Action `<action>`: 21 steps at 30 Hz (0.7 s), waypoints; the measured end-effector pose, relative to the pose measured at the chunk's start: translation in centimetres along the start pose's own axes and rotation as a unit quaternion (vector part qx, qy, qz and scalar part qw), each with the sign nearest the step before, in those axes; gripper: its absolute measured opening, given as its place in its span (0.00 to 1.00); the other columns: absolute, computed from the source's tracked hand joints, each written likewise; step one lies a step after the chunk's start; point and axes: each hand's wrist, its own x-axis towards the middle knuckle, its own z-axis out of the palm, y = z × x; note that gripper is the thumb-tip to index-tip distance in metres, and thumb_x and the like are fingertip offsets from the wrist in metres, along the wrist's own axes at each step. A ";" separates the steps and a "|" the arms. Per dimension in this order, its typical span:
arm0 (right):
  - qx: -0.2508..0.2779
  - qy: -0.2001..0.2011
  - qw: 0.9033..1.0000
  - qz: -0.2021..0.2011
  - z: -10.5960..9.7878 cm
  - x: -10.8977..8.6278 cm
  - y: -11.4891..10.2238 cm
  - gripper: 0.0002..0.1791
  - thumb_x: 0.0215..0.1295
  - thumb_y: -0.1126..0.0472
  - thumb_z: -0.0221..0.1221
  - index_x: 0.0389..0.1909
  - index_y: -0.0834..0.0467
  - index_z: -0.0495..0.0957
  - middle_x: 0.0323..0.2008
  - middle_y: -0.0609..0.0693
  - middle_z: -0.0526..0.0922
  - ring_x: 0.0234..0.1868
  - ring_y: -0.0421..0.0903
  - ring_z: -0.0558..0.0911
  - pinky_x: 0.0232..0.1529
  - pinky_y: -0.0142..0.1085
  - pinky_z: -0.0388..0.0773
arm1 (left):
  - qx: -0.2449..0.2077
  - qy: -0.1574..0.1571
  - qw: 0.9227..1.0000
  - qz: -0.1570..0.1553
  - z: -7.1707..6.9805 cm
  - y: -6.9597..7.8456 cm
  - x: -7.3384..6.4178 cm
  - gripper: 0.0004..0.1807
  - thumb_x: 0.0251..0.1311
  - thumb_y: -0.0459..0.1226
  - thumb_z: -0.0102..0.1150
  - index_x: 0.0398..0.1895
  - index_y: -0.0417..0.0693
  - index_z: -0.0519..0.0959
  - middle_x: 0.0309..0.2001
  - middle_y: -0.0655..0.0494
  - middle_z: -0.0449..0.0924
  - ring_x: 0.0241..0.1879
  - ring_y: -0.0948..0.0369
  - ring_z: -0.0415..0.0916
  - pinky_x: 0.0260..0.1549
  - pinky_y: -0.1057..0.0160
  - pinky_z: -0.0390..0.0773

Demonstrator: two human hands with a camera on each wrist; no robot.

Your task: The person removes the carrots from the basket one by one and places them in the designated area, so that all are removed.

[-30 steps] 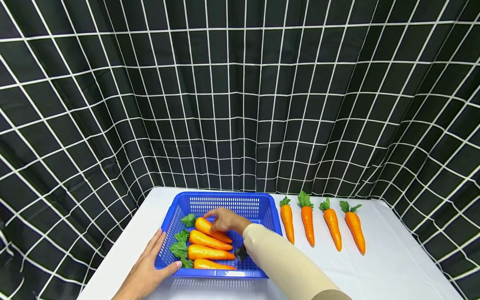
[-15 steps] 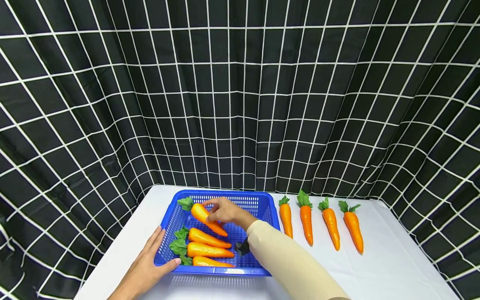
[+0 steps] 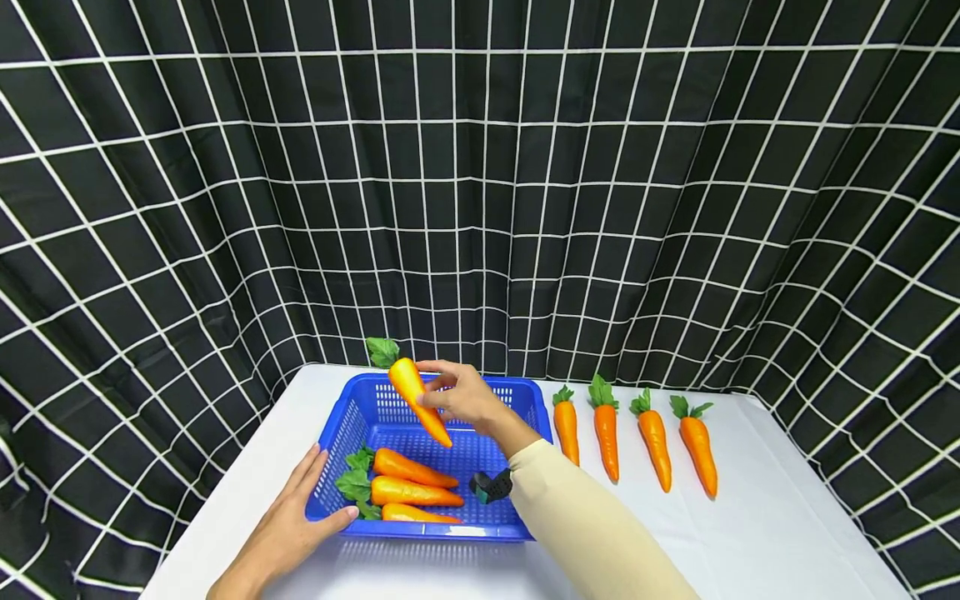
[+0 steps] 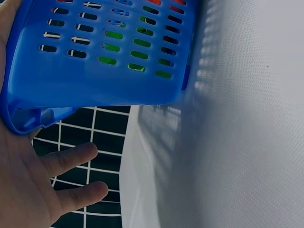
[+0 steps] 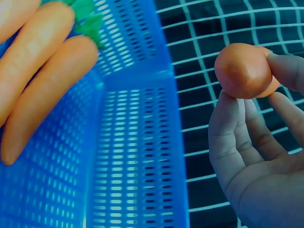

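My right hand (image 3: 467,395) pinches a carrot (image 3: 415,395) between thumb and fingers, holding it up over the back of the blue basket (image 3: 420,533). Its leafy top (image 3: 383,351) points back left and its tip slants down toward me. In the right wrist view the held carrot (image 5: 243,71) shows end-on at the fingertips. Three more carrots (image 3: 416,492) lie side by side inside the basket, leaves to the left. At the basket's front left corner rests my left hand (image 3: 288,521), thumb at the rim, fingers straight and spread along the outer side.
Right of the basket, several carrots (image 3: 607,442) lie in a row on the white tabletop (image 3: 765,517), leaves toward the back. A black grid-patterned curtain (image 3: 480,208) stands behind and at both sides. A small dark device (image 3: 491,487) shows under the right wrist.
My right hand has lifted the rearmost carrot out of its place in the basket, raising it up and back. My left hand stays at the basket's corner.
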 end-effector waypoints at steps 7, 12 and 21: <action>0.029 0.031 0.998 -0.054 -1.2 -2.3 -1.7 0.28 0.59 0.70 0.65 0.61 0.54 0.75 0.40 0.62 0.77 0.37 0.54 0.83 0.34 0.49 0.83 | -0.001 0.002 1.000 0.003 0.0 -0.1 -0.1 0.54 0.53 0.61 0.64 0.75 0.41 0.53 0.75 0.45 0.43 0.68 0.36 0.50 0.57 0.31 0.56; 0.050 0.054 0.992 -0.102 -2.3 -4.7 -3.0 0.28 0.59 0.70 0.63 0.62 0.56 0.74 0.41 0.62 0.78 0.38 0.55 0.81 0.32 0.47 0.83 | -0.002 0.008 1.000 0.011 0.0 0.0 -0.2 0.54 0.52 0.60 0.65 0.75 0.41 0.53 0.75 0.45 0.44 0.68 0.36 0.51 0.57 0.31 0.57; 0.056 0.111 0.982 -0.145 -4.5 -8.8 -4.4 0.29 0.60 0.72 0.61 0.64 0.59 0.71 0.42 0.63 0.78 0.38 0.55 0.82 0.35 0.47 0.82 | -0.003 0.009 1.000 0.020 0.0 -0.1 -0.1 0.54 0.53 0.60 0.64 0.75 0.40 0.53 0.75 0.45 0.44 0.68 0.36 0.51 0.57 0.32 0.57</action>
